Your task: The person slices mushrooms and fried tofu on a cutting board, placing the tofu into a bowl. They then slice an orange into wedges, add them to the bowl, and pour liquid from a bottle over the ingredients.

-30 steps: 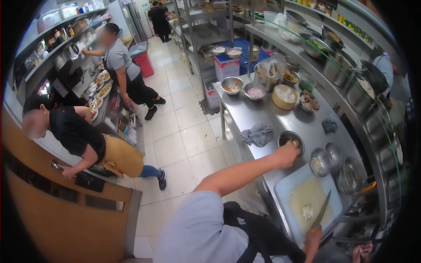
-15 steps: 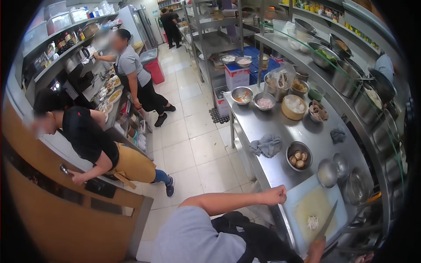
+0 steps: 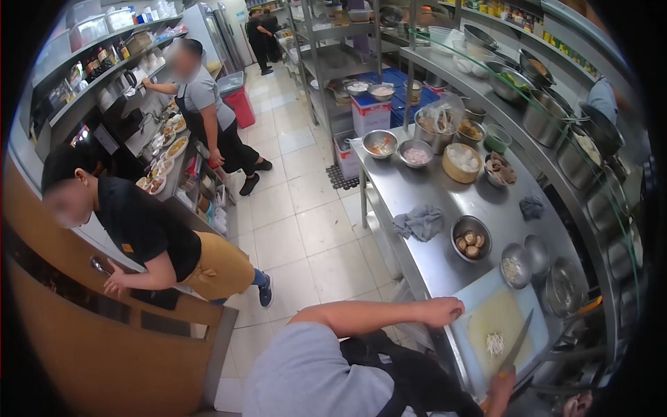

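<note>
Head view: withdrew left hand (image 3: 445, 312) from bowl (image 3: 474, 224) of mushrooms (image 3: 470, 240) beyond cutting board (image 3: 497, 320) to its edge; clenched it without visible contents. Gripped knife (image 3: 518, 342) in right hand (image 3: 501, 389) over it, beside white shreds (image 3: 495, 343). Apparently shifted work back there.

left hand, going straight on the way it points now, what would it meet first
Probably the cutting board, just ahead of the left hand, though depth is unclear and it might pass above.

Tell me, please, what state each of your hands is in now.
Left hand: curled closed; whether it holds anything cannot be told.
Right hand: closed, holding a knife with a long, pointed, grey metal blade.
</note>
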### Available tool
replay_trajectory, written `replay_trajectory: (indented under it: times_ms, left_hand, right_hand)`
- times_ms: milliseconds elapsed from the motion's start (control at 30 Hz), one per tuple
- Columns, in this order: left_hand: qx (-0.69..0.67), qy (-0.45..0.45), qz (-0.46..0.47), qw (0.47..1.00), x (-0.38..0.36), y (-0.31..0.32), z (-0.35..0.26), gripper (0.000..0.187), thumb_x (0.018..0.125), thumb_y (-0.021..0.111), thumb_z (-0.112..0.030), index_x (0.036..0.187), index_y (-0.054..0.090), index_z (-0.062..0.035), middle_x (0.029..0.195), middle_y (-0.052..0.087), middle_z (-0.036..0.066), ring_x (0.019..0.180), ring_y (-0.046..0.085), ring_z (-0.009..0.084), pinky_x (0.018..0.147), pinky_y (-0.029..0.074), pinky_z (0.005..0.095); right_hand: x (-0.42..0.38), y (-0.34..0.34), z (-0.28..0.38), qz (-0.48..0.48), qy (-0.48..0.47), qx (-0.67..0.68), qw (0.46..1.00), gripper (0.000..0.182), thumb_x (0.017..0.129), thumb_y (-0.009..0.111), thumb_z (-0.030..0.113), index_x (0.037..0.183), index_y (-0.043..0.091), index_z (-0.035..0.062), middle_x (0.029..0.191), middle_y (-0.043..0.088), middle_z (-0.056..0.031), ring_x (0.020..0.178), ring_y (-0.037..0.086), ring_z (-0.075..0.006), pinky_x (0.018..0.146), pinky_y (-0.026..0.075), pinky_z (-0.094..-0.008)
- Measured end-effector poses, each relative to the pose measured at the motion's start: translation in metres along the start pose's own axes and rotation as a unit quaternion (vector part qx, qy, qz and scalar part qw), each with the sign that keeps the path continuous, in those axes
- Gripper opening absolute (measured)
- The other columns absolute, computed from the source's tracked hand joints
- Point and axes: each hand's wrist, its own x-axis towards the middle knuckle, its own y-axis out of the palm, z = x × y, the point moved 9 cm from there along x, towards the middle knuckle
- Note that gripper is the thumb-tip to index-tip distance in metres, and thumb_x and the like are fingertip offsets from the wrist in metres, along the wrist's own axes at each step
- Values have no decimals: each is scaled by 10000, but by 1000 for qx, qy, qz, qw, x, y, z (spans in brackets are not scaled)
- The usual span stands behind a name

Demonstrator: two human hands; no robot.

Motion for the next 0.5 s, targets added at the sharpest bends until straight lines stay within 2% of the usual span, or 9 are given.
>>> replay_trajectory:
  times_ms: [133,200,333,500]
  left_hand:
    - [-24,-15,24,999,-3,0,-5,242,926,566,-89,1155,616,-28,972,678,177,928,651,330,860,505,429]
    - [-30,-3,22,999,-6,1,-9,235,926,572,-92,1148,618,-28,955,680,173,911,654,329,851,507,424]
    - [-41,18,37,998,-5,3,-18,221,921,580,-89,1129,625,-28,928,684,157,876,656,324,831,509,410]
    - [-47,50,44,997,2,5,-36,225,915,581,-85,1129,627,-29,946,687,153,905,657,323,844,505,413]
  right_hand:
    - [-3,-1,9,21,11,-4,1000,659,768,504,-51,1420,414,-68,1054,639,-263,666,687,-358,403,554,-384]
    - [2,5,8,48,-23,-6,999,665,777,498,-50,1436,407,-50,1018,647,-259,628,681,-352,400,547,-386]
    - [-8,2,17,31,-2,-21,999,652,788,495,-41,1435,413,-40,991,652,-257,593,675,-345,406,541,-390]
    - [-12,-2,24,28,18,-50,998,617,786,493,-35,1400,436,-58,1016,657,-276,558,669,-339,407,522,-379]
